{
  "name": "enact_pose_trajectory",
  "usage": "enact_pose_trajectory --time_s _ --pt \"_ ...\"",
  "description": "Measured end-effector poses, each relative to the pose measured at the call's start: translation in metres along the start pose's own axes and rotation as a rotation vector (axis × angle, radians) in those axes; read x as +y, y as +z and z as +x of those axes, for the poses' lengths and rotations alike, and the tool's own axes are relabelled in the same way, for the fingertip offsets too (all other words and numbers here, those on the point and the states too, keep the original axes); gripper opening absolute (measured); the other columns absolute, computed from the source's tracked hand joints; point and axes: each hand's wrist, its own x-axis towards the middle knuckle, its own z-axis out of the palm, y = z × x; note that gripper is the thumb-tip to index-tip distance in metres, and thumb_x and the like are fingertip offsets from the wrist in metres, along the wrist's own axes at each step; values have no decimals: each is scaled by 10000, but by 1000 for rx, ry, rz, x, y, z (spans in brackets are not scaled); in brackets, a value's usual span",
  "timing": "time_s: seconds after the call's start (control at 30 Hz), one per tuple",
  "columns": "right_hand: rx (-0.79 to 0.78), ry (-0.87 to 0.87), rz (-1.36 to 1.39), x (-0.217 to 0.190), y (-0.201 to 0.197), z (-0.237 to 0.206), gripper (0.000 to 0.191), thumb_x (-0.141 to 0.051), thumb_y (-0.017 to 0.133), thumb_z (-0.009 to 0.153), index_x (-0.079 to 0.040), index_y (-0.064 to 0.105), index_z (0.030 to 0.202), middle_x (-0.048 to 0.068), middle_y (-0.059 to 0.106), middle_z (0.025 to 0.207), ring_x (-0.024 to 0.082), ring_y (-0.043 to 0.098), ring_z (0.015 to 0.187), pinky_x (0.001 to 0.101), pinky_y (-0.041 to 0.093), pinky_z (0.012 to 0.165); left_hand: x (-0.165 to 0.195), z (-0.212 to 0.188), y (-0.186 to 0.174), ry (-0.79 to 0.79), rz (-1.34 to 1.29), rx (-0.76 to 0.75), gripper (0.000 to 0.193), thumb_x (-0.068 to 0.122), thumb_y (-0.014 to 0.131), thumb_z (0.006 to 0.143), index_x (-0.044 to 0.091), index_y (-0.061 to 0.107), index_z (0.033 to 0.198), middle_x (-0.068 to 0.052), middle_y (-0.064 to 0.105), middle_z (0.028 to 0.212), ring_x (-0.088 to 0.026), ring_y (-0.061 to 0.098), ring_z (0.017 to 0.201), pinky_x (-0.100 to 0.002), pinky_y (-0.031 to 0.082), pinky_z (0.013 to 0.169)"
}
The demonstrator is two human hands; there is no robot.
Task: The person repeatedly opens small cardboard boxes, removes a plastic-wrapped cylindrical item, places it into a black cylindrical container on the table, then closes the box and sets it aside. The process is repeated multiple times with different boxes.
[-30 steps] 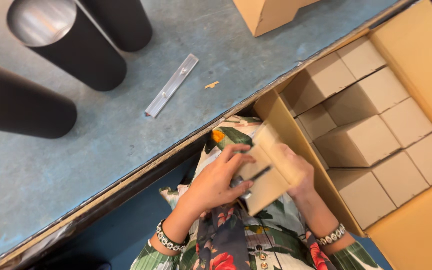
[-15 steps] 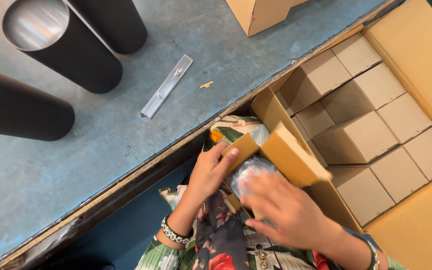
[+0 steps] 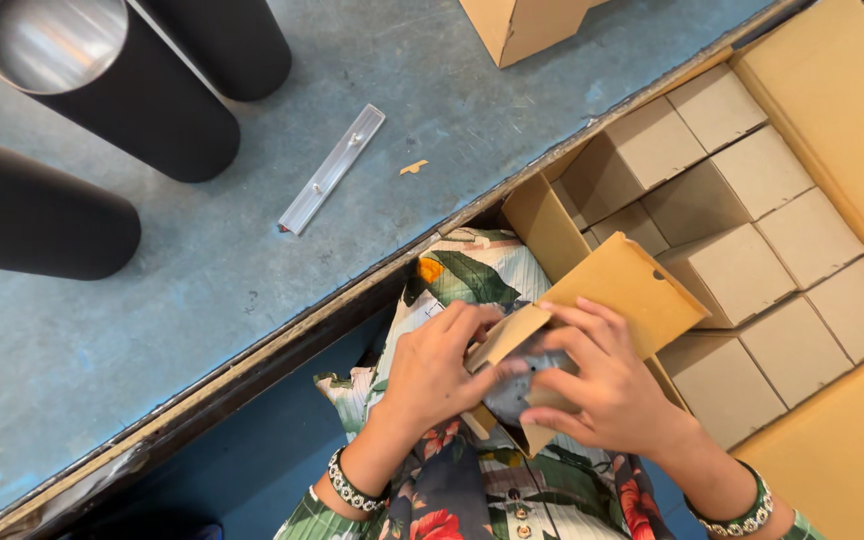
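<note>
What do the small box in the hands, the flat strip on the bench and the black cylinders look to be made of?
Small box: plain brown cardboard, matt, with folded flaps. Strip: looks like bare metal, perhaps aluminium, silvery with a dull sheen. Cylinders: black matt sides, material unclear; one top shines like brushed metal.

You have bright, even light; the steel cylinder top (image 3: 55, 42) glares, soft shadows fall beside the cylinders on the table (image 3: 252, 260), and everything stays sharp.
</note>
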Motion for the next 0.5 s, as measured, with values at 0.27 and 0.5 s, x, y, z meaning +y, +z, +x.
enact_pose_trajectory --time_s 0.27,0.5 --pt "78 61 236 -8 -12 -69 280 -342 780 817 -84 672 813 40 696 933 261 736 941 342 538 791 -85 3 34 -507 -741 -33 382 296 696 958 -31 743 1150 -46 751 997 -86 651 895 -247 522 810" --pt "414 213 177 1 51 -74 236 -211 868 788 -119 670 876 40 639 983 234 683 942 320 549 802 -105 10 69 -620 -1083 54 373 223 646 962 -66 703 1189 -65 742 1098 -119 671 960 -252 503 884"
